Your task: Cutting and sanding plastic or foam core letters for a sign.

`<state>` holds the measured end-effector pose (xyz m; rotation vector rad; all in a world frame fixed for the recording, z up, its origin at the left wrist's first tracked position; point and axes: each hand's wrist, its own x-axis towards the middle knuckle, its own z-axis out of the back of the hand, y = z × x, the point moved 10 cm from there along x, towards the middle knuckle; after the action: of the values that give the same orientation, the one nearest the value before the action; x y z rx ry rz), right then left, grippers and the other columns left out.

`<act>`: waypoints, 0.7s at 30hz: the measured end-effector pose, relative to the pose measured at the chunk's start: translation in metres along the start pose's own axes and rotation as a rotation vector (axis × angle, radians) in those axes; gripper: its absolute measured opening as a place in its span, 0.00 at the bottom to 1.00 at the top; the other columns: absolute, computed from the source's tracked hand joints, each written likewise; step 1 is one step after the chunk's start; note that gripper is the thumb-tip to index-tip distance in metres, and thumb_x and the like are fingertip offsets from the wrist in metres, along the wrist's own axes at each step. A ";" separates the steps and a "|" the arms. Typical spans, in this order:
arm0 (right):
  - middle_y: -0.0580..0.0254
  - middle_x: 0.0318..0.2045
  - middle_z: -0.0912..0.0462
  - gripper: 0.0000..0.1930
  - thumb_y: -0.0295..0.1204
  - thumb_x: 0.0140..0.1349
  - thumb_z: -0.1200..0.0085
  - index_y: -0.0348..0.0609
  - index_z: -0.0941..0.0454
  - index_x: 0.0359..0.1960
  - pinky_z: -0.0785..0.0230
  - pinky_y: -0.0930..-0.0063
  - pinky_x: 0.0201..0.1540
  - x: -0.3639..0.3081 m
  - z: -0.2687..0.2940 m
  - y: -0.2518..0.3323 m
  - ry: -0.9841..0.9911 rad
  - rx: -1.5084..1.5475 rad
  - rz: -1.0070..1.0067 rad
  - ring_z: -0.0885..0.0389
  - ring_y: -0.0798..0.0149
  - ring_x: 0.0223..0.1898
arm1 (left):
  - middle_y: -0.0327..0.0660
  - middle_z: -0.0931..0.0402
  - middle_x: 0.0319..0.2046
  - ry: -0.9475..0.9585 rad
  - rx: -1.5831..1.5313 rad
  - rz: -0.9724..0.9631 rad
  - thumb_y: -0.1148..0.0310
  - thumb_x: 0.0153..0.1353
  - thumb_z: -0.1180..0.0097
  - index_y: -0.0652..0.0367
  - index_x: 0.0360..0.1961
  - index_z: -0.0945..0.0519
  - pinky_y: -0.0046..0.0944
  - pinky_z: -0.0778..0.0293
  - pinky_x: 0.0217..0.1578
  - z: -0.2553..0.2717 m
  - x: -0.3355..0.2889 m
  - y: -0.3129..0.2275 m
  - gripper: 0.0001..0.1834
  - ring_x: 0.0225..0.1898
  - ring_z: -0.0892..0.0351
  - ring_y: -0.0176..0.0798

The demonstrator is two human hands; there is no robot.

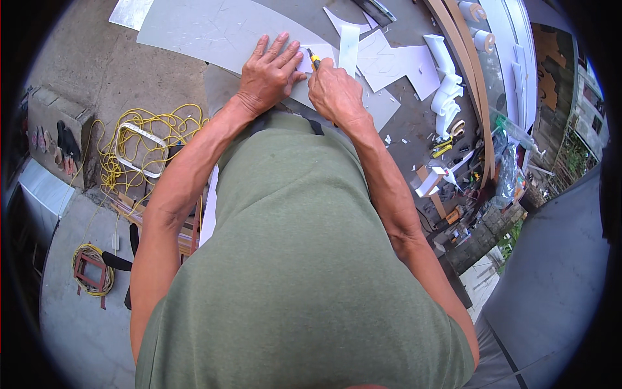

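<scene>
My left hand [269, 72] lies flat, fingers spread, pressing down on a small white sheet piece [321, 53] that rests on a larger grey-white board [214, 29]. Just to its right, my right hand [334, 91] is closed around a yellow and black utility knife [313, 59], whose tip touches the white piece next to my left fingertips. A narrow white strip [348, 47] stands just beyond my right hand. My green shirt fills the lower middle of the view.
White offcuts [395, 65] lie on the grey floor to the right, with curled white pieces [446, 91] and scattered small tools [447, 146] beyond. Yellow cable [139, 139] is heaped at the left, with a coil on a red frame [91, 272] lower down.
</scene>
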<state>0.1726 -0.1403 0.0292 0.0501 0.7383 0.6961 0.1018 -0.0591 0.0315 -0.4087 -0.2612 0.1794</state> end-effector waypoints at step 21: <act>0.41 0.25 0.19 0.18 0.40 0.73 0.56 0.32 0.29 0.39 0.25 0.47 0.39 -0.008 -0.016 -0.026 0.279 0.154 -0.026 0.14 0.40 0.36 | 0.37 0.22 0.60 0.039 -0.033 0.090 0.58 0.55 0.32 0.52 0.52 0.15 0.56 0.43 0.71 0.000 -0.002 0.002 0.23 0.70 0.34 0.43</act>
<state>0.1728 -0.1686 0.0145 0.0845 1.0581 0.6269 0.0996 -0.0578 0.0298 -0.4562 -0.2079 0.2550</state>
